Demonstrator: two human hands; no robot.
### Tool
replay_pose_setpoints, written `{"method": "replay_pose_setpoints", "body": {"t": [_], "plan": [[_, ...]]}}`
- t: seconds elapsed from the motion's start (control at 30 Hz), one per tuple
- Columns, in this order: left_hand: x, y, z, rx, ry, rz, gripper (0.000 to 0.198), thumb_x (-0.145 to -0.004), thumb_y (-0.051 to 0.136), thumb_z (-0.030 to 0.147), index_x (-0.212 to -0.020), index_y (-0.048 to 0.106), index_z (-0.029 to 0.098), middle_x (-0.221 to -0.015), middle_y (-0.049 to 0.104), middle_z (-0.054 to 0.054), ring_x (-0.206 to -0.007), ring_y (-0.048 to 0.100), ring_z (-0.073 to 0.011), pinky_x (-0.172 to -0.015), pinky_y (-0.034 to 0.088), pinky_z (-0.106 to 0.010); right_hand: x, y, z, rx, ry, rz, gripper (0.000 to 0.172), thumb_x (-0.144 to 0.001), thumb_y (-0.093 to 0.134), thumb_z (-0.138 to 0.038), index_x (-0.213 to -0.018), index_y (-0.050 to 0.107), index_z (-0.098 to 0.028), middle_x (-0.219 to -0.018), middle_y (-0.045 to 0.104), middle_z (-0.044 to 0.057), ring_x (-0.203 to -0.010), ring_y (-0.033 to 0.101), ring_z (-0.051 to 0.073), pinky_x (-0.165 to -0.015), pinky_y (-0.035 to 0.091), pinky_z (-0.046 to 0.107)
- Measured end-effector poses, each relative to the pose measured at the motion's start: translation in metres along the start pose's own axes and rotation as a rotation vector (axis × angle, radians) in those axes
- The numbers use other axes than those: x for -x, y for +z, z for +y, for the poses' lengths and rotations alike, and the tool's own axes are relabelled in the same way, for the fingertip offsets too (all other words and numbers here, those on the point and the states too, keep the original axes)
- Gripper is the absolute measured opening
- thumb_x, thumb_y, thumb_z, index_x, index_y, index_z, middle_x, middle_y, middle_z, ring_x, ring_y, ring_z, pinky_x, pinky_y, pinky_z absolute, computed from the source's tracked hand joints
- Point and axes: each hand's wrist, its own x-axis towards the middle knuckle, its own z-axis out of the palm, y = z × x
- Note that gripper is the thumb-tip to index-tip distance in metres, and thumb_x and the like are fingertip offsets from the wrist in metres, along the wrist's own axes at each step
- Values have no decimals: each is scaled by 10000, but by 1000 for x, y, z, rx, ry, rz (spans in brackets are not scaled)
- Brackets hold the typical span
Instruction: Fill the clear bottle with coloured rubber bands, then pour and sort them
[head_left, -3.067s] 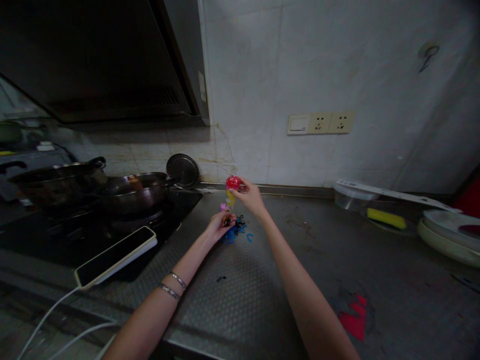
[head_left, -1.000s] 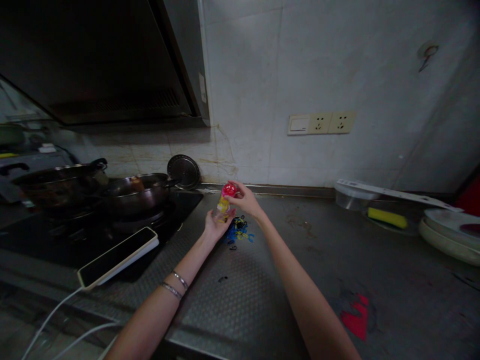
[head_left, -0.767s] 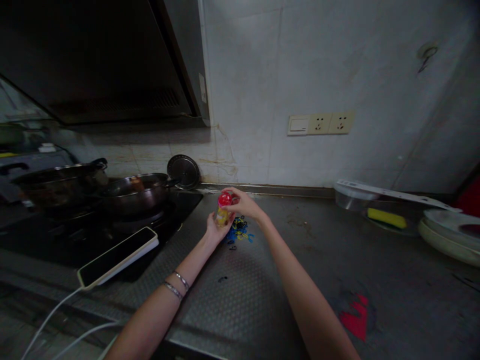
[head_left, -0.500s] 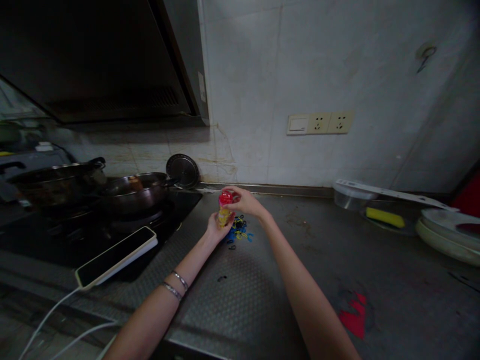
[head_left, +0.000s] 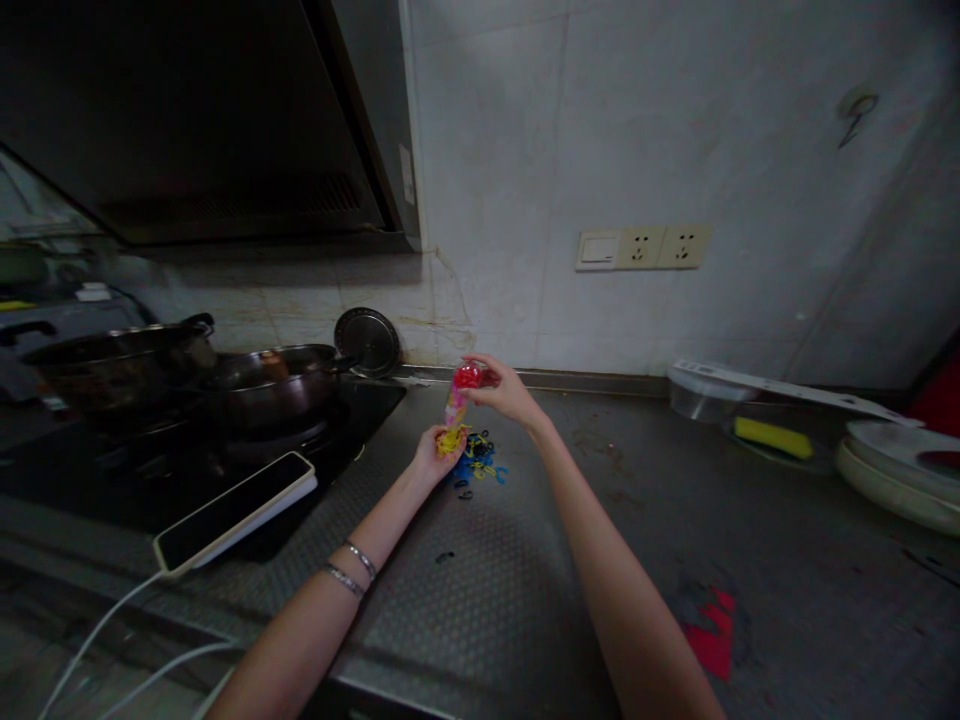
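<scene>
My right hand [head_left: 504, 390] grips a small tube-shaped container [head_left: 456, 402] by its red end, with the fingers wrapped round it. The container looks partly see-through, pink and white lower down, and leans over my left palm. My left hand [head_left: 432, 462] is cupped below it, the fingers curled round a bunch of small yellow loops [head_left: 449, 440]. On the counter just right of my left hand lies a small pile of blue, black and yellow loops [head_left: 480, 460]. A few black loops [head_left: 464, 494] lie apart from it, nearer to me.
At left are a phone [head_left: 236, 512] on a white stand with a cable, and a stove [head_left: 367, 410] with a pan [head_left: 281, 395] and a pot [head_left: 120, 370]. At right are a plastic tub [head_left: 697, 400], a yellow sponge [head_left: 772, 438], stacked plates [head_left: 892, 475] and a red patch [head_left: 712, 640].
My right hand has lifted the container up and slightly right, away from the left palm. The yellow loops now show in my left hand, which has stayed in place.
</scene>
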Motion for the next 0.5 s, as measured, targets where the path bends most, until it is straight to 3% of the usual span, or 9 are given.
{"method": "replay_pose_setpoints", "body": {"t": [0.27,0.5], "plan": [[-5,-4,0,39,-57,-19,334,-749,361,87,-1049,502,57,-719,603,-109,-570,613,-163,-443,512,-231,0,-1,1,7,-5,-13,549,-638,662,-231,-1168,522,-207,-964,639,33,-836,589,146,-819,459,329],[-8,-3,-1,60,-36,-29,338,-772,329,97,-1058,497,36,-771,622,-137,-651,638,-194,-513,540,-264,1,1,0,-13,46,-5,554,-648,650,-235,-1184,511,-229,-916,635,19,-829,580,149,-776,482,328]]}}
